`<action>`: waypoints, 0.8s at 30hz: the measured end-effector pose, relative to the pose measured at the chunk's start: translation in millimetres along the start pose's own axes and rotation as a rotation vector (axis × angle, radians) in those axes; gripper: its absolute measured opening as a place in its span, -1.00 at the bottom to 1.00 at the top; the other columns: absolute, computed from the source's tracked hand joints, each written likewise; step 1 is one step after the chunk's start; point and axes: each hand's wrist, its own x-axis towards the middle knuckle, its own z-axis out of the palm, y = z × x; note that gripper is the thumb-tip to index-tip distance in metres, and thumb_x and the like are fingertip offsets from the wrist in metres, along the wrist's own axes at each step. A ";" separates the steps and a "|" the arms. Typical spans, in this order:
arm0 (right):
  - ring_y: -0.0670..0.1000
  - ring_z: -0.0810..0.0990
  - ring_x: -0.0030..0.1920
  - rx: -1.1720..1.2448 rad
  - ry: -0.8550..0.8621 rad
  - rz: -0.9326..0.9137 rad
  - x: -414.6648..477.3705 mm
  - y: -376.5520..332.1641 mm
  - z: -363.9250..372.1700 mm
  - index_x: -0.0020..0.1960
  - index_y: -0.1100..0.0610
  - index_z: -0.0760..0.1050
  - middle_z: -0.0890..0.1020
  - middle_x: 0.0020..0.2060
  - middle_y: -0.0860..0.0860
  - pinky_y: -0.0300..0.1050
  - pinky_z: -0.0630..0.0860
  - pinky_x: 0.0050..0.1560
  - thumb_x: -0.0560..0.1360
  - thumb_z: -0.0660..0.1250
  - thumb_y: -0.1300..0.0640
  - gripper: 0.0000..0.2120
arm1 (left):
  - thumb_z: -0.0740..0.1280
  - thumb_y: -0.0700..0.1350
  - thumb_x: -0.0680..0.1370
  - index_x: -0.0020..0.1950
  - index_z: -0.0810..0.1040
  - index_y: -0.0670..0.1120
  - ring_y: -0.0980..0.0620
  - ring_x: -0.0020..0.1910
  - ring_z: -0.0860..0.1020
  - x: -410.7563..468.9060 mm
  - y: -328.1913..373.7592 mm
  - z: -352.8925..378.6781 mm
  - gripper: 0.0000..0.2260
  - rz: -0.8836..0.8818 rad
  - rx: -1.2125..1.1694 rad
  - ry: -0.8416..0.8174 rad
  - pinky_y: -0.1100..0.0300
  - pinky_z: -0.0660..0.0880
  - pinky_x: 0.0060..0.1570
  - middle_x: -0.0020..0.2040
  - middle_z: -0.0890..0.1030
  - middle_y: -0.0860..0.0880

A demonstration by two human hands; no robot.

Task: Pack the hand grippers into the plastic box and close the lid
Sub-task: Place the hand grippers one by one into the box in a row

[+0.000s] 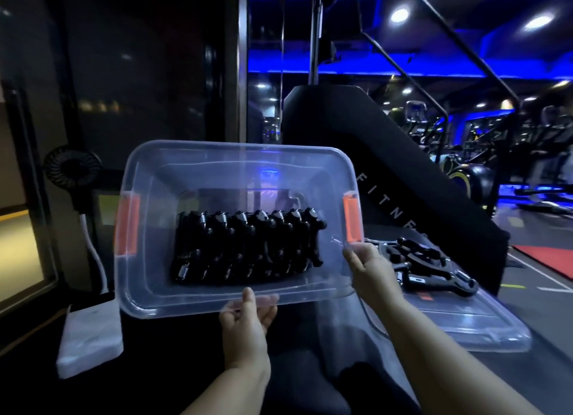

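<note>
A clear plastic box (pixel 148 290) with orange side latches (pixel 353 220) is held up and tilted toward me. Inside it a row of several black hand grippers (pixel 248 250) with metal springs is packed side by side. My left hand (pixel 248 318) grips the box's near rim from below, thumb on the edge. My right hand (pixel 370 270) holds the near right corner of the rim. A few more black hand grippers (pixel 431 265) lie loose to the right, on top of the clear lid (pixel 465 324), which lies flat on the dark surface.
A white folded cloth or packet (pixel 90 340) lies at lower left, with a small black fan (pixel 73 171) and a white cable behind it. A black padded gym machine (pixel 387 166) rises behind the box. Exercise machines stand at the far right under blue light.
</note>
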 end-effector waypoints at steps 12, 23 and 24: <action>0.10 0.55 0.07 -0.717 -0.119 0.154 -24.2 78.6 -50.5 -0.10 0.02 0.53 0.63 -0.01 0.03 -0.11 0.37 -0.13 0.49 0.20 -0.16 -0.73 | 0.16 -0.11 0.63 0.22 0.36 -0.36 0.02 -0.14 0.67 -7.2 -16.3 16.8 -0.68 0.001 0.055 -0.118 0.18 0.50 -0.15 -0.19 0.67 -0.15; 0.04 0.56 -0.13 -0.744 -0.180 0.284 -33.5 68.5 -59.4 -0.29 0.04 0.50 0.61 -0.21 -0.05 -0.15 0.37 -0.22 0.44 0.17 -0.24 -0.61 | 0.15 -0.08 0.63 0.19 0.38 -0.31 0.05 -0.18 0.68 -2.0 -23.0 13.9 -0.71 0.020 0.113 -0.118 0.15 0.47 -0.15 -0.22 0.69 -0.11; 0.04 0.56 -0.12 -0.741 -0.177 0.285 -35.6 67.9 -60.2 -0.29 0.05 0.50 0.61 -0.21 -0.04 -0.14 0.37 -0.22 0.44 0.17 -0.25 -0.60 | 0.16 -0.08 0.63 0.18 0.38 -0.29 0.04 -0.18 0.68 -1.9 -23.8 13.5 -0.72 0.022 0.113 -0.117 0.13 0.47 -0.14 -0.23 0.69 -0.11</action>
